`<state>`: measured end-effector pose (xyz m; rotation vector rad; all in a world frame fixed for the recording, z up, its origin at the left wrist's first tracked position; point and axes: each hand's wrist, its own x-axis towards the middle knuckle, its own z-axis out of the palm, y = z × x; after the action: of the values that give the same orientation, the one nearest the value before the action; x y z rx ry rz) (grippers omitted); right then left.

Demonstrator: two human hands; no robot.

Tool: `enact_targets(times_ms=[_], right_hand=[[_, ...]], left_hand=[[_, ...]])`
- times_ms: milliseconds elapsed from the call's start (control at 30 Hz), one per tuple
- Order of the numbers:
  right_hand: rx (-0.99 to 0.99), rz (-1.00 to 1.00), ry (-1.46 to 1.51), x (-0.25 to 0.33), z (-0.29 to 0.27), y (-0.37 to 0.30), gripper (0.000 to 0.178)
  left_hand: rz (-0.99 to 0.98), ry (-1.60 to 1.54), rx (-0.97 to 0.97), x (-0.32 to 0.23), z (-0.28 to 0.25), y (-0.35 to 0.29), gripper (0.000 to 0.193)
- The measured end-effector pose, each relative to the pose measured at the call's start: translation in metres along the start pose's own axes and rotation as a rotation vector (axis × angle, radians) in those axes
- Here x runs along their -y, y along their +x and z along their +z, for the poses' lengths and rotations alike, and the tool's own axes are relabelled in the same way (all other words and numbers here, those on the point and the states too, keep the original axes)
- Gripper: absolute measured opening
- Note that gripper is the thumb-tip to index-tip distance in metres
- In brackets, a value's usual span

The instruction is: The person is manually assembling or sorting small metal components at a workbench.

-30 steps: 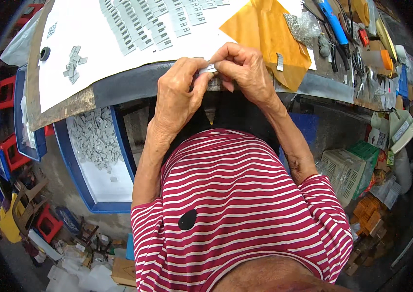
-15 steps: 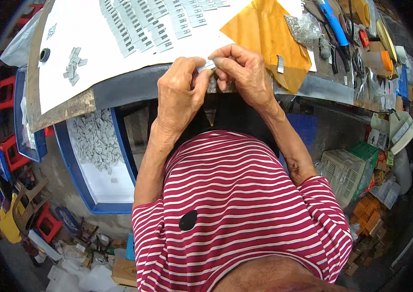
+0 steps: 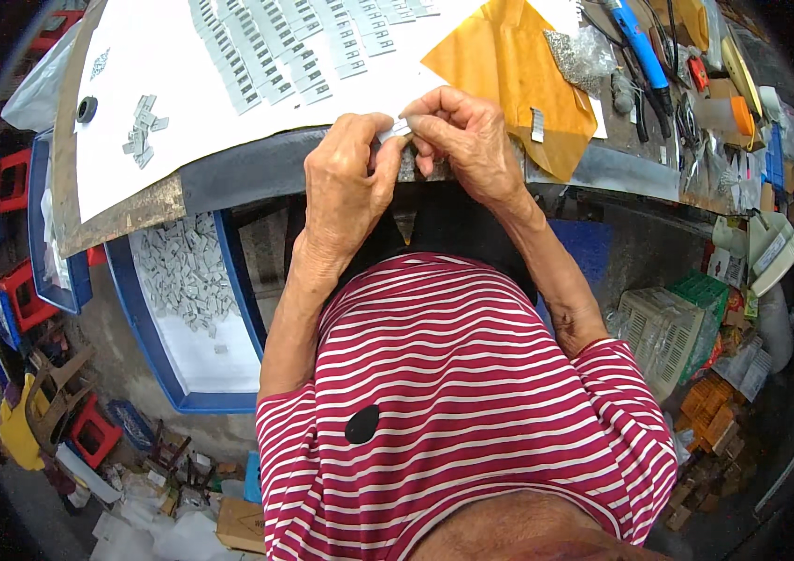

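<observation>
My left hand (image 3: pixel 348 178) pinches a small light-grey plastic piece (image 3: pixel 394 131) between thumb and forefinger, just above the table's near edge. My right hand (image 3: pixel 474 140) meets it there, thumb and fingertips closed at the piece's other end; whether they hold something tiny as well, I cannot tell. Beyond the hands, rows of similar grey pieces with dark slots (image 3: pixel 299 51) lie on a white sheet (image 3: pixel 173 84). A loose heap of grey pieces (image 3: pixel 143 133) sits at the left of the sheet. One more grey piece (image 3: pixel 537 125) lies on a yellow envelope (image 3: pixel 490 61) to the right.
Below the table at left, a blue tray (image 3: pixel 149 351) holds a pile of grey pieces. A black ring (image 3: pixel 86 108) lies on the sheet's left side. At right are a blue screwdriver-like tool (image 3: pixel 638 42), a clear bag of small metal parts (image 3: pixel 577 58) and cables.
Both hands stay almost in place, still joined at the grey piece. The whole view has shifted very slightly; nothing else visibly differs.
</observation>
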<state>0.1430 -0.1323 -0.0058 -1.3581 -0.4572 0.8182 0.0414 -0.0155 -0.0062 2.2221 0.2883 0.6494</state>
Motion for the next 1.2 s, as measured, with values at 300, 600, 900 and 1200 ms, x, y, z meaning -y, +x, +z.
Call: enact_targets(times_ms=[300,600,900,1200], right_hand=[[-0.031,-0.03,-0.058,0.0036,0.0025,-0.0001,0.008],[-0.013,0.014,0.022,-0.0008,0.0007,0.0023,0.012],[0.026,0.013,-0.007,0.0004,-0.0003,0.0025,0.012],[0.008,-0.035,-0.074,-0.0014,0.0002,0.0014,0.008]], left_hand=[[0.03,-0.043,-0.008,0.0014,0.0026,-0.0023,0.017],[-0.012,-0.058,0.014,-0.0012,-0.0043,-0.0001,0.017],[0.039,-0.03,0.014,0.0013,-0.0039,-0.002,0.018],[0.071,-0.093,0.032,0.0005,0.001,-0.0021,0.015]])
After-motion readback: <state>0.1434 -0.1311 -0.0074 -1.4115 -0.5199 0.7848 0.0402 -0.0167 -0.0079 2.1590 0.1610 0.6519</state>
